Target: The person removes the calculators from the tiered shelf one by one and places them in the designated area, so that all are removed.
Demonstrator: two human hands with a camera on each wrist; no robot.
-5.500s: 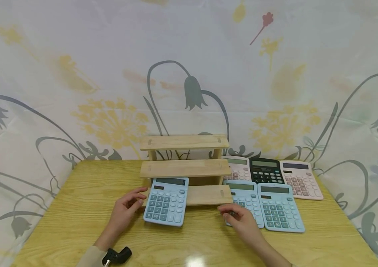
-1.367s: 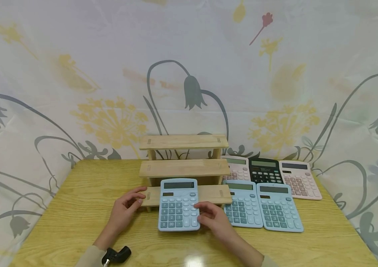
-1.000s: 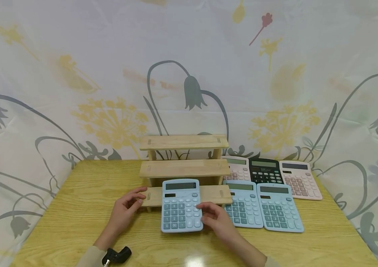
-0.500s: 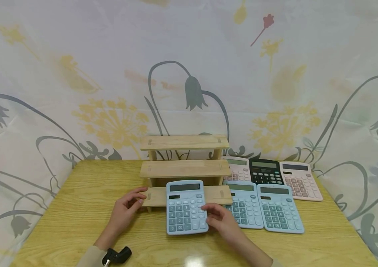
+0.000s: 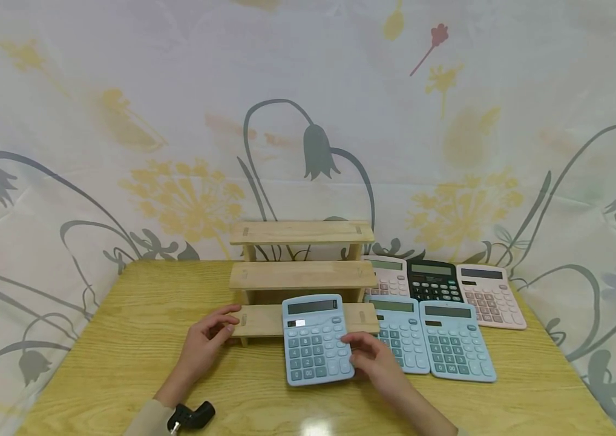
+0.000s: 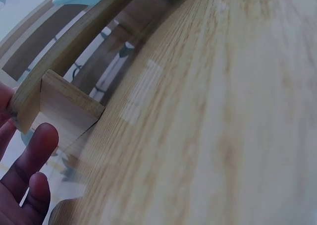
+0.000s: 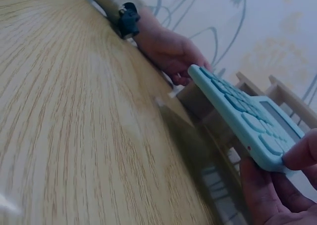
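Observation:
My right hand (image 5: 376,360) pinches the lower right edge of a light blue calculator (image 5: 313,321), keys facing up. In the right wrist view the calculator (image 7: 237,113) is tilted above the table, thumb on its top face and fingers underneath. Behind it stands a three-step wooden stand (image 5: 302,275), its lowest board partly covered by the calculator. My left hand (image 5: 207,339) holds the left end of that lowest board between bent fingers and thumb. The left wrist view shows fingertips right at the board's end (image 6: 25,103).
Right of the stand two more light blue calculators (image 5: 455,342) lie in front. Behind them lie a black calculator (image 5: 433,281) and two pink calculators (image 5: 493,297). A patterned cloth (image 5: 308,121) hangs behind the wooden table (image 5: 139,315). A black wrist device (image 5: 190,416) sits by my left sleeve.
At first the blue calculator leaned on the lowest step and my right hand was off it. The right hand has taken its edge and drawn it rightward. My left hand has stayed put.

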